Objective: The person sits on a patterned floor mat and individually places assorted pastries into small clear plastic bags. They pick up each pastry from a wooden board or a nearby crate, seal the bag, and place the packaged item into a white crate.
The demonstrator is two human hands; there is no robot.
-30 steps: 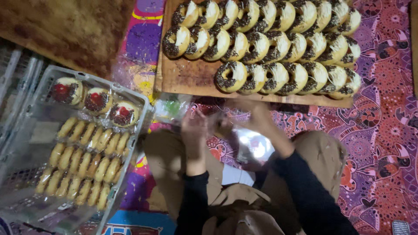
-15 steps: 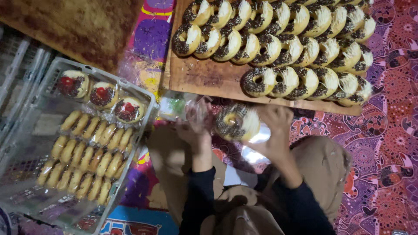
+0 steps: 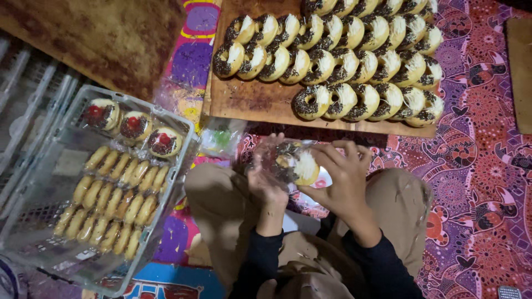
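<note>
While the wooden board (image 3: 244, 102) of doughnut rows lies well ahead of the knees & the clear crate (image 3: 41, 182) sits off to the left, the doughnut (image 3: 298, 166) is up betw. both hands over the lap. Right hand (image 3: 343, 180) grips it from the right side, thumb and fingers curled round; left hand (image 3: 265, 182) pinches the clear plastic wrap (image 3: 266, 158) at its left edge, so both are equally near.

Chocolate-and-cheese-topped doughnut (image 3: 298, 165) sits half inside a clear wrapper (image 3: 271, 160).
</note>
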